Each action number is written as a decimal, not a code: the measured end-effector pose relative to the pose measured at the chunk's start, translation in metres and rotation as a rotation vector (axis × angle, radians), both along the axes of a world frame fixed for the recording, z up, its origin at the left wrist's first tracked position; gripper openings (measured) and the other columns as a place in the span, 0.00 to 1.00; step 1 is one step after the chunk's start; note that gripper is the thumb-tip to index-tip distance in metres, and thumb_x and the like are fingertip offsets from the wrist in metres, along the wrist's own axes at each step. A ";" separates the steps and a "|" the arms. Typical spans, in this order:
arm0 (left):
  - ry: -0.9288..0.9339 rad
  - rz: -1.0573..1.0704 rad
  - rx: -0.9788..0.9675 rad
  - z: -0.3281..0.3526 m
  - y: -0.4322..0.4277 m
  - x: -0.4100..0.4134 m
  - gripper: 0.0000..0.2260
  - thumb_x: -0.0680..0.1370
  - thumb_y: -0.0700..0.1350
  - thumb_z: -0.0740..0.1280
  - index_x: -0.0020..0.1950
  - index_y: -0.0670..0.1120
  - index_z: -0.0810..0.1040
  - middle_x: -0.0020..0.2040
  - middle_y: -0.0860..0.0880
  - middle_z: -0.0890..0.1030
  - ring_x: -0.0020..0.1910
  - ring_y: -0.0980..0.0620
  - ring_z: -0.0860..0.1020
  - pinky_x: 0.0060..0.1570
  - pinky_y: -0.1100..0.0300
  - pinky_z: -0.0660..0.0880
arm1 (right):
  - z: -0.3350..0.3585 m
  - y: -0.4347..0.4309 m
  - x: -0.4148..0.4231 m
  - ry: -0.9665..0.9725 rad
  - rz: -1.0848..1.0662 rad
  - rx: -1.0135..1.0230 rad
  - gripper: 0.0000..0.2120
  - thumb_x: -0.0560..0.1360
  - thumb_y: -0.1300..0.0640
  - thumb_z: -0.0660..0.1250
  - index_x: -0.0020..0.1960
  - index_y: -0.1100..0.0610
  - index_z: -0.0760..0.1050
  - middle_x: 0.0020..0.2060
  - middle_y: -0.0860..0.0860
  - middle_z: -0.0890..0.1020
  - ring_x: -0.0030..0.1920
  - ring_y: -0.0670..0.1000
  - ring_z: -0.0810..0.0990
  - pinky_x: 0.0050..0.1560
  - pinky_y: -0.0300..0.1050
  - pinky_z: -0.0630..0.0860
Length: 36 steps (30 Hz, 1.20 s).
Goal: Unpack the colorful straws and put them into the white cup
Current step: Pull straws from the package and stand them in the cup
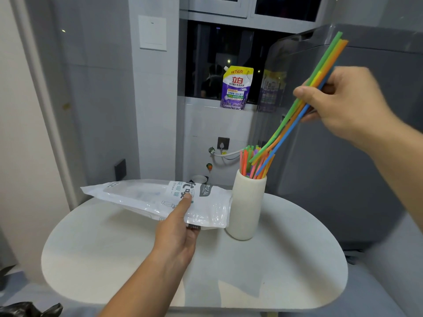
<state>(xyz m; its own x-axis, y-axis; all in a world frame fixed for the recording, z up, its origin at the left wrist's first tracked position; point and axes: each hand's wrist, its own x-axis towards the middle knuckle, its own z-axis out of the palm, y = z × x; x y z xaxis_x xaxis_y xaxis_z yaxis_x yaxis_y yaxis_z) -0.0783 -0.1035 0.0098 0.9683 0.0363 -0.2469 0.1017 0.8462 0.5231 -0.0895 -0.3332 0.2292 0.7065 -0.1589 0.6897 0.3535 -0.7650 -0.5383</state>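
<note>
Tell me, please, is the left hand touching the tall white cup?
Apart. The head view shows the left hand gripping the clear plastic straw bag, with bag and pale oval table visible between it and the tall white cup.

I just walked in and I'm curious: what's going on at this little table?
A person is moving colorful straws out of a package and into a cup. Their right hand pinches a few straws, whose lower ends are dipping into the white cup, which already holds many more. Their left hand holds the plastic bag just above the table, next to the cup.
</note>
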 end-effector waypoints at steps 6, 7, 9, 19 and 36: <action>-0.011 0.001 0.002 0.000 -0.001 -0.001 0.18 0.77 0.37 0.72 0.67 0.44 0.80 0.58 0.47 0.87 0.51 0.51 0.87 0.40 0.56 0.85 | -0.008 0.006 0.007 0.045 -0.007 -0.013 0.10 0.76 0.51 0.72 0.48 0.58 0.81 0.39 0.50 0.86 0.35 0.45 0.86 0.41 0.45 0.84; -0.011 0.003 0.002 0.000 0.000 0.000 0.18 0.78 0.37 0.72 0.68 0.44 0.80 0.59 0.47 0.87 0.52 0.51 0.86 0.41 0.56 0.85 | -0.010 0.007 0.008 0.055 -0.010 -0.018 0.10 0.76 0.51 0.72 0.48 0.58 0.81 0.39 0.50 0.86 0.34 0.44 0.86 0.40 0.43 0.84; -0.012 0.005 -0.002 -0.001 0.000 0.000 0.18 0.78 0.37 0.72 0.68 0.44 0.80 0.59 0.47 0.87 0.52 0.51 0.86 0.41 0.56 0.85 | -0.012 0.010 0.010 0.069 -0.014 -0.028 0.09 0.76 0.51 0.72 0.48 0.57 0.81 0.39 0.50 0.85 0.33 0.43 0.85 0.36 0.38 0.82; -0.014 -0.007 -0.005 -0.002 -0.001 0.000 0.18 0.77 0.37 0.72 0.67 0.44 0.80 0.58 0.46 0.87 0.49 0.51 0.87 0.38 0.57 0.85 | -0.006 0.015 0.022 0.082 -0.032 -0.033 0.11 0.76 0.51 0.73 0.48 0.60 0.81 0.38 0.52 0.85 0.31 0.45 0.85 0.40 0.46 0.84; -0.022 -0.013 0.007 -0.003 -0.001 0.002 0.18 0.78 0.37 0.72 0.68 0.44 0.80 0.58 0.46 0.87 0.53 0.49 0.86 0.43 0.55 0.85 | -0.003 0.026 0.028 0.074 -0.022 -0.028 0.12 0.74 0.49 0.73 0.53 0.56 0.81 0.36 0.45 0.82 0.29 0.40 0.83 0.42 0.49 0.85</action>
<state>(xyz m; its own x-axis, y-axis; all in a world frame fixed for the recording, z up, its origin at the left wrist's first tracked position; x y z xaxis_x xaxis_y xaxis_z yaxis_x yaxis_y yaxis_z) -0.0761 -0.1042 0.0063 0.9740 0.0258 -0.2250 0.1005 0.8411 0.5315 -0.0616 -0.3072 0.2264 0.7525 -0.1562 0.6398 0.2962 -0.7873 -0.5407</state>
